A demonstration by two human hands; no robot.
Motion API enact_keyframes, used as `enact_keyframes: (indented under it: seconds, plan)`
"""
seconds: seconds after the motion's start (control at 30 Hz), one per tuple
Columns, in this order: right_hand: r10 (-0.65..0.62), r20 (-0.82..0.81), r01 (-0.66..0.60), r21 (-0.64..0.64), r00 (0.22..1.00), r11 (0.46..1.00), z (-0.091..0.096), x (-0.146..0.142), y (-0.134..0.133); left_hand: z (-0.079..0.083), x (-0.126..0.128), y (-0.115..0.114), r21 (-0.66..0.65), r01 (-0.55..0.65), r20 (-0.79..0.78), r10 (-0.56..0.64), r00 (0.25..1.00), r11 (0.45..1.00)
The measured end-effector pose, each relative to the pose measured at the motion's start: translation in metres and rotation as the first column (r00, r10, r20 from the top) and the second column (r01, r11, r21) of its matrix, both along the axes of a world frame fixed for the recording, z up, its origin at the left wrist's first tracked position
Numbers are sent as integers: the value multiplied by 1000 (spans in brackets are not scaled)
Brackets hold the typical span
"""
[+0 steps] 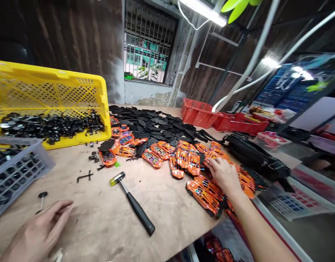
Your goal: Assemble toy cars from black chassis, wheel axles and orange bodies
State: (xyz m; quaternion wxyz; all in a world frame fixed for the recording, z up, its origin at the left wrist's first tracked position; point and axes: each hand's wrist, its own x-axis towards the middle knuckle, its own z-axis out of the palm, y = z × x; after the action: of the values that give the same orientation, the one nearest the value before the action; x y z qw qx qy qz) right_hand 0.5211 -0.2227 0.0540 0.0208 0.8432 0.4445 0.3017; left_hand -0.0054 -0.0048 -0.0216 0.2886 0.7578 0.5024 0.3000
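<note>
My right hand [223, 174] reaches into the pile of orange toy cars on the right of the table, its fingers closed on one toy car [208, 161]; the fingertips are partly hidden. Nearer the edge, a larger-looking toy car [202, 196] with black wheels lies beside others. My left hand [39, 229] rests low over the table at the left, fingers loosely curved, thumb apart, nothing in it. Close to it lies a wheel on an axle [42, 196]. In the middle is a hammer [134, 205] with a black handle and a yellow-tipped head.
A yellow crate [54, 78] of black wheels stands at the back left, before it a grey basket [22, 178]. Flat black parts [162, 125] are heaped behind the cars. Red baskets [197, 112] and a black bag [254, 153] stand right. Below the edge lie more orange cars [222, 251].
</note>
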Motion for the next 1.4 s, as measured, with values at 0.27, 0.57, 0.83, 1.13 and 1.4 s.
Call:
enact_keyframes:
  seconds: [0.27, 0.57, 0.83, 1.13, 1.4]
  plan:
    - [445, -34, -420, 272, 895, 866, -36, -55, 53, 10, -4, 39, 561, 119, -463, 191, 865, 819]
    - [541, -355, -511, 183, 763, 840, -85, -170, 175, 14, 74, 57, 304, 68, -422, 70, 904, 950]
    - [582, -444, -570, 177, 681, 802, -107, -174, 182, 36, 126, 133, 252, -64, -365, 156, 918, 966]
    - [683, -412, -632, 275, 603, 724, -101, -175, 187, 45, 166, 152, 40, 52, -439, -29, 898, 998]
    - [716, -440, -607, 384, 542, 696, -100, -169, 187, 70, 92, 93, 14, 44, -180, -41, 983, 999]
